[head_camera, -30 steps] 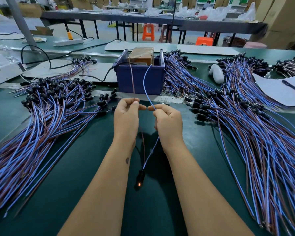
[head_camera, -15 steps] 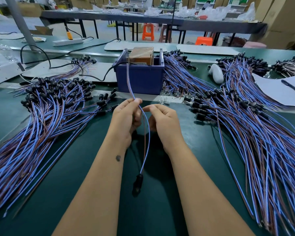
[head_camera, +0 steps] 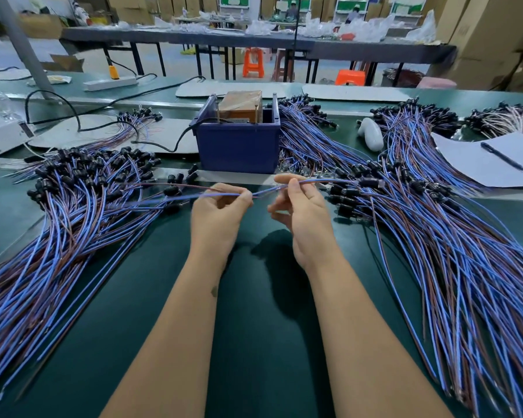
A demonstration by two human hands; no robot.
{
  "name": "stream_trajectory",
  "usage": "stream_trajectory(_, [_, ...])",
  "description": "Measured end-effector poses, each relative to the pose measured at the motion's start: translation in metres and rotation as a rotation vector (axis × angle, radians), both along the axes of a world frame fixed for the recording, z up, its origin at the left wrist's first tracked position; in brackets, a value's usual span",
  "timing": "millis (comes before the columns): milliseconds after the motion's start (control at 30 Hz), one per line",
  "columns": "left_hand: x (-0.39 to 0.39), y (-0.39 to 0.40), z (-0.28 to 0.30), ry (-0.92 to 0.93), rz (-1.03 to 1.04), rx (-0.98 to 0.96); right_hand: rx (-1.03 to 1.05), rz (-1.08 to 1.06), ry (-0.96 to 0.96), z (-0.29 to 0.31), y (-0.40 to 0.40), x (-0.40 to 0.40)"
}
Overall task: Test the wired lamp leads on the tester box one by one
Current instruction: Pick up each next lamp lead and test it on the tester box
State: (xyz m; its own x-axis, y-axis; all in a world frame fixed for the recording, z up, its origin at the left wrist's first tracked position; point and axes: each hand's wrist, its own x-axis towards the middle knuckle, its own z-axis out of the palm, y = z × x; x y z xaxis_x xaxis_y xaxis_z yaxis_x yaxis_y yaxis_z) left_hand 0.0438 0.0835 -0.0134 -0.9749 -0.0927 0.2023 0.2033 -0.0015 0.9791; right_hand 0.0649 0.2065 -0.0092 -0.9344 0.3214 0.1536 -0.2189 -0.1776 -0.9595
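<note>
Held lead (head_camera: 224, 195) motion-blurred; right pile (head_camera: 465, 282) cut off by frame edge.

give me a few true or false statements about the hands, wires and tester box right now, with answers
1. Both hands pinch wire leads above the green table. True: the left hand and right hand each hold leads.
2. The blue bin sits behind the hands. True.
3. A lead is touching the tester box pins. False: the held leads stretch sideways toward the piles, away from the box.
4. The pen lies in the left wire pile. False: it rests on white paper at the right.
5. Wire piles lie on both sides. True: left pile, right pile.
</note>
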Motion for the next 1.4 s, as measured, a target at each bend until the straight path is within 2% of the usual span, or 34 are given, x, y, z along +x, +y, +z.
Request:
stream_trajectory(100, [0.008,0.012,-0.003,0.062,-0.118,-0.24,0.218,-0.197,-0.083,-0.007,0.011,-0.004])
stream_trajectory(267, [0.028,0.029,-0.009,0.187,-0.436,-0.56,0.282,-0.284,-0.098,-0.012,0.01,-0.005])
stream_trajectory(333, [0.029,0.027,-0.009,0.233,-0.472,-0.602,0.318,-0.28,-0.106,-0.016,0.011,-0.003])
stream_trajectory(433, [0.027,0.023,-0.007,0.184,-0.535,-0.577,0.286,-0.282,-0.103,-0.016,0.014,0.004])
stream_trajectory(500, [0.03,0.026,-0.006,0.181,-0.523,-0.648,0.297,-0.267,-0.113,-0.012,0.014,0.01])
stream_trajectory(600, [0.033,0.032,-0.007,0.239,-0.472,-0.762,0.447,-0.249,-0.185,-0.006,0.021,0.016])
stream_trajectory(767, [0.033,0.032,-0.008,0.184,-0.489,-0.755,0.86,-0.274,-0.285,0.02,0.062,0.026])
stream_trajectory(933, [0.031,0.032,-0.01,0.162,-0.49,-0.757,1.164,-0.451,-0.38,0.049,0.114,0.032])
stream_trajectory(1100, [0.033,0.033,-0.008,0.154,-0.493,-0.765,1.526,-0.605,-0.651,0.049,0.137,0.038])
stream_trajectory(1200, [0.034,0.034,-0.007,0.144,-0.487,-0.765,1.558,-0.593,-0.636,0.039,0.122,0.034])
stream_trajectory(1333, [0.036,0.034,-0.005,0.142,-0.467,-0.739,1.484,-0.535,-0.399,0.025,0.067,0.019])
stream_trajectory(1400, [0.037,0.034,-0.004,0.117,-0.4,-0.7,1.339,-0.41,-0.281,0.015,0.032,0.009])
